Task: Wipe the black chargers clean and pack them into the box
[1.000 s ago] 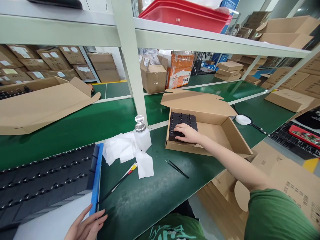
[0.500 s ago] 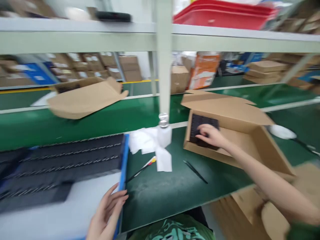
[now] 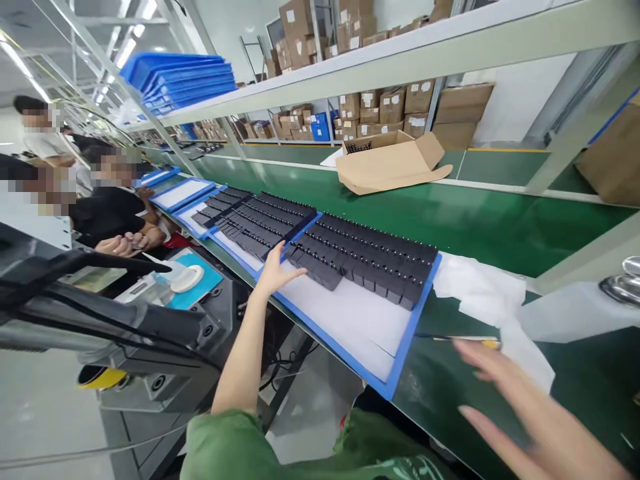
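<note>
My left hand (image 3: 274, 272) reaches to the near left part of a blue-rimmed tray (image 3: 400, 363), beside the end of the front row of black rectangular blocks (image 3: 370, 257). Its thumb and fingers are spread; whether they touch the blocks I cannot tell. Small shiny pins line the tops of the blocks, which stand in several rows on a white lining. My right hand (image 3: 520, 407), smeared by motion, is over the green bench right of the tray, thumb and fingers apart with nothing between them. Close by its fingertips lies a thin tool with a yellow part (image 3: 490, 343).
White wipes (image 3: 480, 287) and a white bottle with a metal top (image 3: 575, 312) stand right of the tray. More block-filled trays (image 3: 235, 248) continue left. An open cardboard box (image 3: 390, 167) lies behind. A grey machine arm (image 3: 165, 333) and co-workers are at left.
The view has swung left. My right hand has left the black blocks in the cardboard box and come over the bench by the tray. My left hand has moved from the tray's right edge to its left part.
</note>
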### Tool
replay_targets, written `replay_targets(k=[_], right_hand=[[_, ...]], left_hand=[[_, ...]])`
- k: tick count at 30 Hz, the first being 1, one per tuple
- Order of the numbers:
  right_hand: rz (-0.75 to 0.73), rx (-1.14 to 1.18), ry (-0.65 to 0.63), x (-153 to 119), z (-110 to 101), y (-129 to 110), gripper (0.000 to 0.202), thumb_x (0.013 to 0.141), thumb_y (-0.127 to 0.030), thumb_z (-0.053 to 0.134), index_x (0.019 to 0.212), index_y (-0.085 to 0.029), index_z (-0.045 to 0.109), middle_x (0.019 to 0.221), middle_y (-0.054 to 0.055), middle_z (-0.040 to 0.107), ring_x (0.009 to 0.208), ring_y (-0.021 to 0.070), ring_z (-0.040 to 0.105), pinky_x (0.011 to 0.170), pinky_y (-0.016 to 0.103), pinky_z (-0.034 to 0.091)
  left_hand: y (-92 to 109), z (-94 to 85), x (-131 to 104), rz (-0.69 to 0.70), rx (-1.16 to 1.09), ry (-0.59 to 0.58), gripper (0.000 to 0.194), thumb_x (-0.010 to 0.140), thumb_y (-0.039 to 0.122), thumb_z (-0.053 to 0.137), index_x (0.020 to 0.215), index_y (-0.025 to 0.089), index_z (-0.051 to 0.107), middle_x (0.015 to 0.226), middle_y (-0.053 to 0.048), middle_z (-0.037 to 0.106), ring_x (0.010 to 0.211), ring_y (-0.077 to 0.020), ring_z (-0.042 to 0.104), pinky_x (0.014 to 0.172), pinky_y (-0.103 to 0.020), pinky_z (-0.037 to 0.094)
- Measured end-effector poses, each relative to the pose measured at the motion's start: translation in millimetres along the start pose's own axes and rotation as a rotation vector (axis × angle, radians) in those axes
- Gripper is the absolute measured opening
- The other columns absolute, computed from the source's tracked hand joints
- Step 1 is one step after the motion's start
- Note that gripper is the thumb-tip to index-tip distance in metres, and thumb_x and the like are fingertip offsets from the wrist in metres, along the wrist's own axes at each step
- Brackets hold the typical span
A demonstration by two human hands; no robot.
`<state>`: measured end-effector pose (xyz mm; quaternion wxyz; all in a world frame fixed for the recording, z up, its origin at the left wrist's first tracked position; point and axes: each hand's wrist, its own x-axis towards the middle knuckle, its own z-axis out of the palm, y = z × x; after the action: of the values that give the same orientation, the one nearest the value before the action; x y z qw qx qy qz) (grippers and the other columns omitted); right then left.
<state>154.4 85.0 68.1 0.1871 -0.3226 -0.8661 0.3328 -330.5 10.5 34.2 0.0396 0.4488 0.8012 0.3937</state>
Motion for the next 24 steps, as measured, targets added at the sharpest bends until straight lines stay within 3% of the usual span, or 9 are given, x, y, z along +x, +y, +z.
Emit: replay_targets(k=[2, 4, 6, 9, 12, 14, 16, 20, 24], right_hand=[[0.001, 0.035, -0.171, 28.0, 31.7, -16.5, 0.055, 0.094, -0.048, 0.056, 0.147, -0.045, 0.041, 0.148, 0.003, 0.052, 0.126, 0.0295, 0.060, 0.102, 0.048, 0.057], [0.055, 0.135, -0.322, 63.7, 62.4, -31.7, 0.056, 0.094, -0.043, 0.054, 0.148, -0.034, 0.042, 0.145, 0.009, 0.054, 0.119, 0.0278, 0.065, 0.100, 0.046, 0.057], [0.143, 0.225, -0.320, 99.4, 91.3, -41.7, 0.057, 0.091, -0.037, 0.057, 0.145, -0.025, 0.044, 0.137, 0.013, 0.060, 0.110, 0.0240, 0.069, 0.095, 0.041, 0.059], [0.224, 0.213, -0.205, 133.2, 121.2, -41.9, 0.069, 0.089, -0.036, 0.059, 0.150, -0.018, 0.033, 0.135, 0.019, 0.059, 0.104, 0.0233, 0.070, 0.091, 0.040, 0.060], [0.278, 0.131, -0.095, 127.8, 122.8, -29.0, 0.080, 0.089, -0.042, 0.059, 0.153, -0.011, 0.023, 0.125, 0.024, 0.062, 0.097, 0.0304, 0.071, 0.087, 0.050, 0.059], [0.302, 0.087, -0.065, 108.5, 112.9, -21.9, 0.078, 0.088, -0.043, 0.061, 0.151, -0.010, 0.028, 0.112, 0.021, 0.067, 0.092, 0.0324, 0.071, 0.083, 0.051, 0.059], [0.306, 0.049, -0.045, 89.9, 103.7, -21.3, 0.074, 0.087, -0.041, 0.061, 0.149, -0.014, 0.032, 0.113, 0.019, 0.066, 0.092, 0.0307, 0.071, 0.081, 0.048, 0.060], [0.254, -0.136, 0.056, 84.1, 105.1, -33.9, 0.078, 0.088, -0.038, 0.062, 0.153, -0.019, 0.025, 0.144, 0.022, 0.044, 0.108, 0.0314, 0.067, 0.084, 0.046, 0.061], [0.110, -0.470, 0.163, 105.2, 119.9, -41.9, 0.070, 0.083, -0.045, 0.072, 0.143, -0.020, 0.046, 0.130, 0.021, 0.053, 0.113, 0.0406, 0.057, 0.082, 0.052, 0.059]], left_hand=[[-14.0, 4.6, 32.4, 0.028, 0.013, -0.094, 0.050, 0.091, 0.038, 0.067, 0.135, 0.019, 0.053, 0.142, -0.013, 0.052, 0.128, -0.0310, 0.054, 0.106, -0.058, 0.045], [-20.0, 9.9, 49.0, 0.067, 0.012, -0.173, 0.045, 0.094, 0.037, 0.064, 0.133, 0.018, 0.055, 0.140, -0.012, 0.055, 0.126, -0.0296, 0.055, 0.105, -0.056, 0.047], [-18.8, 12.7, 49.4, 0.111, 0.003, -0.242, 0.046, 0.094, 0.037, 0.064, 0.135, 0.019, 0.054, 0.142, -0.012, 0.053, 0.127, -0.0300, 0.055, 0.104, -0.056, 0.047], [-5.2, 15.2, 27.4, 0.189, -0.013, -0.366, 0.062, 0.088, 0.041, 0.070, 0.142, 0.020, 0.048, 0.146, -0.014, 0.050, 0.128, -0.0315, 0.055, 0.101, -0.053, 0.051], [16.5, 20.5, -6.2, 0.278, -0.016, -0.505, 0.088, 0.071, 0.044, 0.083, 0.147, 0.024, 0.043, 0.145, -0.014, 0.052, 0.127, -0.0315, 0.056, 0.098, -0.043, 0.054], [30.3, 25.0, -24.3, 0.320, -0.007, -0.564, 0.089, 0.069, 0.042, 0.083, 0.146, 0.024, 0.044, 0.141, -0.013, 0.055, 0.125, -0.0295, 0.058, 0.098, -0.039, 0.054], [41.2, 29.3, -32.9, 0.355, 0.010, -0.609, 0.084, 0.072, 0.039, 0.081, 0.146, 0.024, 0.044, 0.137, -0.012, 0.057, 0.121, -0.0281, 0.061, 0.098, -0.039, 0.053], [54.8, 37.5, -26.2, 0.433, 0.078, -0.666, 0.082, 0.069, 0.038, 0.082, 0.143, 0.027, 0.050, 0.135, -0.010, 0.060, 0.119, -0.0321, 0.062, 0.097, -0.043, 0.053], [62.2, 46.1, -16.6, 0.536, 0.133, -0.677, 0.079, 0.067, 0.047, 0.083, 0.139, 0.029, 0.055, 0.134, -0.009, 0.062, 0.121, -0.0324, 0.061, 0.097, -0.042, 0.053]])
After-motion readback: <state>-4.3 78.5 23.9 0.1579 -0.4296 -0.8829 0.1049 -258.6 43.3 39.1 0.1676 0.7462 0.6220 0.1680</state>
